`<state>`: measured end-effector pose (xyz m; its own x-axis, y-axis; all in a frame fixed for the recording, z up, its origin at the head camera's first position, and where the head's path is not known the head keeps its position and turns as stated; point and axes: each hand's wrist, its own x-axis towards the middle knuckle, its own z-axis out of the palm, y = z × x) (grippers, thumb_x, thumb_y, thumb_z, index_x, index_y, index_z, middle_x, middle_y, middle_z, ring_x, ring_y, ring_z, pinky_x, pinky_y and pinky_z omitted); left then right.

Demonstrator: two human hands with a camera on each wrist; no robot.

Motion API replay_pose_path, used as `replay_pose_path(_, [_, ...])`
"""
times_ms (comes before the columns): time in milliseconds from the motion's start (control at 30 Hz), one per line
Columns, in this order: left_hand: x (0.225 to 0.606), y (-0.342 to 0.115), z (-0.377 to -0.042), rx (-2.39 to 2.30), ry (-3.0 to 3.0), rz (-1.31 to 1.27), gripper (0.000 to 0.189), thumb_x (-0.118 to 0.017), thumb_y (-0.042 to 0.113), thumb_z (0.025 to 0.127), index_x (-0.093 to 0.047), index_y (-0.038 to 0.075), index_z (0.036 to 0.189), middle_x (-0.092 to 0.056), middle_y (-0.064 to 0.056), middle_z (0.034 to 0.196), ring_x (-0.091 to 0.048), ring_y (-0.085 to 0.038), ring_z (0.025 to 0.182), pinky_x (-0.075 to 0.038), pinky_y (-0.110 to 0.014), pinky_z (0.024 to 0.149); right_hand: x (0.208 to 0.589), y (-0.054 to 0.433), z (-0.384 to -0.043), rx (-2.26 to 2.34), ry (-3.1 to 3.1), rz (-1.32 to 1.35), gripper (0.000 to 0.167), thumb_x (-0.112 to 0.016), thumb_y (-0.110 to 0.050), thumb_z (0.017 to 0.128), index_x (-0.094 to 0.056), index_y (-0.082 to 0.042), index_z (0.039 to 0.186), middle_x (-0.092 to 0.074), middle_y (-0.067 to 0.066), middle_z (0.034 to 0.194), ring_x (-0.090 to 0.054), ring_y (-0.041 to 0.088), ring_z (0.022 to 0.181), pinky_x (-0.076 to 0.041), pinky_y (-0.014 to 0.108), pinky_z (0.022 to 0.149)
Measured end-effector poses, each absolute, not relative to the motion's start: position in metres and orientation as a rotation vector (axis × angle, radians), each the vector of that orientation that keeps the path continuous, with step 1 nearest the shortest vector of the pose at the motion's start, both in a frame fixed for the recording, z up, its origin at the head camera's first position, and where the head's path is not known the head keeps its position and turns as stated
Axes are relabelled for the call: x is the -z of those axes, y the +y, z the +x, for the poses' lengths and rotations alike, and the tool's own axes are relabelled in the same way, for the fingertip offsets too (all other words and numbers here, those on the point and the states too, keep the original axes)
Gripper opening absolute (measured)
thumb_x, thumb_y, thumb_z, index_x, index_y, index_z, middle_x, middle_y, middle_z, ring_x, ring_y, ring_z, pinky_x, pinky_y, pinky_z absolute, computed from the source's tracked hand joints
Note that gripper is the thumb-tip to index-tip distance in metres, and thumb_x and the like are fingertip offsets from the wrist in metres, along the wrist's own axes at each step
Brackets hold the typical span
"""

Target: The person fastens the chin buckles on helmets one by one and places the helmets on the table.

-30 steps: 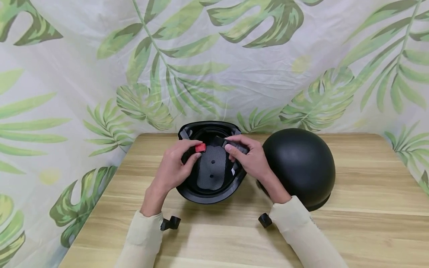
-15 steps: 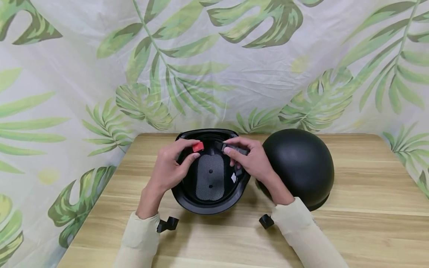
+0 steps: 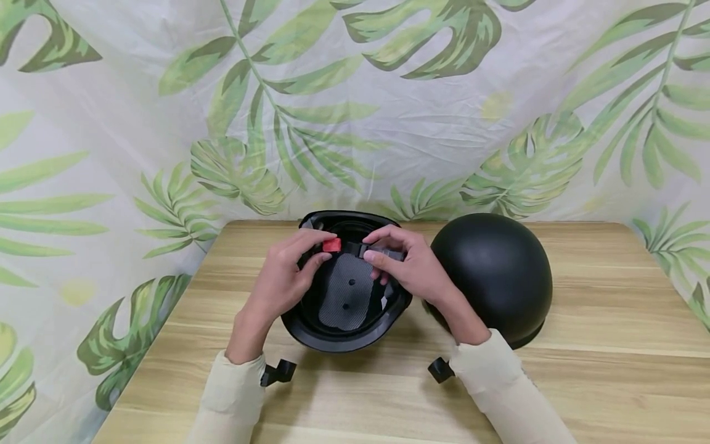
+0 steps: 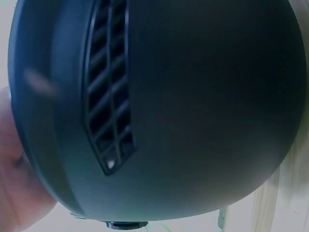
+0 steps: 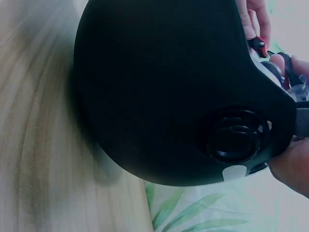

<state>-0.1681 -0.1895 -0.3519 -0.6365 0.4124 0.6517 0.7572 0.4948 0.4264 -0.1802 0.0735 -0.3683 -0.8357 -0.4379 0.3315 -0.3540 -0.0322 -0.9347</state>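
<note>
An upturned black helmet [image 3: 336, 343], its padded inside [image 3: 344, 290] facing up, lies between the two hands in the head view. My left hand [image 3: 277, 271] pinches a red buckle end [image 3: 332, 245] between thumb and forefinger over the helmet's opening. Opposite it, my right hand [image 3: 416, 265] pinches a black buckle end on the chin strap [image 3: 355, 249]. The two ends face each other, close together but apart. In the left wrist view the helmet's vented shell [image 4: 207, 106] hides most of the left hand. The right wrist view shows a round side knob [image 5: 234, 140].
A second black helmet [image 3: 493, 277] rests dome up at the right, next to the right forearm. Both stand on a wood-grain table [image 3: 599, 296]. A leaf-patterned cloth [image 3: 344, 123] hangs behind the table's back edge.
The helmet has shifted slightly toward me and turned a little. My right hand has moved left with the black buckle end, narrowing the gap to the red one.
</note>
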Motion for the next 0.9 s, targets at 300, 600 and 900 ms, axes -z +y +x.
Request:
replay_pose_path(300, [0.3537, -0.1883, -0.1691, 1.045, -2.236, -1.049, 0.039, -0.081, -0.009, 0.087, -0.076, 0.005, 0.123, -0.076, -0.007, 0.112, -0.070, -0.020, 0.101, -0.053, -0.029, 0.092, 0.3708, 0.0723, -0.1826, 2.022, 2.118, -0.844, 0.021, -0.067, -0.007, 0.105, -0.069, -0.003, 0.125, -0.070, 0.028, 0.092, -0.068, 0.048, 0.081, -0.060, 0.035, 0.065])
replay_pose_path(600, [0.3542, -0.1848, -0.1693, 1.068, -2.249, -1.068, 0.036, -0.082, -0.007, 0.088, -0.077, 0.005, 0.121, -0.076, -0.006, 0.113, -0.070, -0.019, 0.104, -0.053, -0.027, 0.094, 0.3722, 0.0740, -0.1833, 2.034, 2.055, -0.841, 0.023, -0.065, -0.005, 0.105, -0.069, -0.001, 0.127, -0.067, 0.033, 0.096, -0.068, 0.047, 0.084, -0.060, 0.032, 0.067])
replay_pose_path(900, [0.3556, -0.1851, -0.1680, 1.063, -2.269, -0.979, 0.034, -0.084, -0.004, 0.087, -0.075, 0.002, 0.120, -0.077, -0.010, 0.112, -0.072, -0.023, 0.103, -0.054, -0.032, 0.094, 0.3756, 0.0693, -0.1829, 2.003, 2.242, -0.879, 0.021, -0.072, -0.010, 0.102, -0.072, -0.005, 0.123, -0.072, 0.014, 0.091, -0.069, 0.033, 0.080, -0.062, 0.039, 0.070])
